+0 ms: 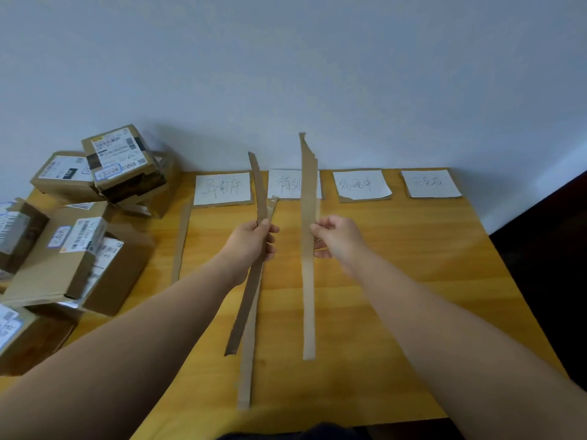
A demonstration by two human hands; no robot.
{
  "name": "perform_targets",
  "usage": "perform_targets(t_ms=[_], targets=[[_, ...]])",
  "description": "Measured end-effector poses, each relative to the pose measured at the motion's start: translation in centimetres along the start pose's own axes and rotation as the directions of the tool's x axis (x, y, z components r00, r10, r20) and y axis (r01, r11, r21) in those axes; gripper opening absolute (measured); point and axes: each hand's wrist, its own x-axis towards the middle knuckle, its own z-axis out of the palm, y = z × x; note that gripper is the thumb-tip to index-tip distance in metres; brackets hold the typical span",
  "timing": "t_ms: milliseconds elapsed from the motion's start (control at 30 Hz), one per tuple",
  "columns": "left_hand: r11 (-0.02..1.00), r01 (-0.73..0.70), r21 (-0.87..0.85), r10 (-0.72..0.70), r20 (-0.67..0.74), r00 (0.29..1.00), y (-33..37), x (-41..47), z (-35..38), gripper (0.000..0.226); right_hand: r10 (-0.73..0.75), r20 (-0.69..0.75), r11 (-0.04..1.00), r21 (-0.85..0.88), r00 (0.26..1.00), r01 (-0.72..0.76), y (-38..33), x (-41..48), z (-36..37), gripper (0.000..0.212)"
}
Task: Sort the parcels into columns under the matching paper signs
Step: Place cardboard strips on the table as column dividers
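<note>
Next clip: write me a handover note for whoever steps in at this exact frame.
Left hand grips the left strip; right hand pinches the right strip.
A third strip lies on the table, left of the signs.
Parcels piled far left; none sorted.
Left to do: probably lay strips as dividers, then sort all parcels.

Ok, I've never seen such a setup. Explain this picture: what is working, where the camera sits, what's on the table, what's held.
No machine here: a person's two bare hands, filmed by one camera worn on the head, looking down. The left hand grips a darker cardboard strip; the right hand pinches a paler cardboard strip. On the wooden table lie four paper signs along the far edge, another strip flat near the left, and parcels piled at the left.
</note>
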Motion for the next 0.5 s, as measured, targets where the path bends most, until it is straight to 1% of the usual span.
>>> perform_targets(t_ms=[167, 233, 300, 500], targets=[[0.997, 0.066, -0.032, -0.067, -0.042, 0.997, -1.5, 0.1, 2.3, 0.025, 0.102, -0.04, 0.993, -0.061, 0.994, -0.104, 2.6, 1.6, -4.8, 0.003], [0.997, 0.07, -0.02, -0.071, -0.054, 0.996, -2.3, 0.2, 3.1, 0.024, 0.133, -0.051, 0.986, -0.091, 0.99, -0.137, 3.8, 2.4, -6.0, 0.008], [0.998, 0.07, -0.01, -0.07, -0.059, 0.996, -3.1, 0.2, 3.9, 0.022, 0.157, -0.055, 0.98, -0.117, 0.986, -0.162, 5.0, 3.1, -6.7, 0.01], [0.996, 0.081, -0.024, -0.083, -0.095, 0.992, -5.2, 0.6, 5.5, 0.022, 0.21, -0.021, 0.968, -0.133, 0.977, -0.211, 8.3, 4.5, -6.9, 0.006]])
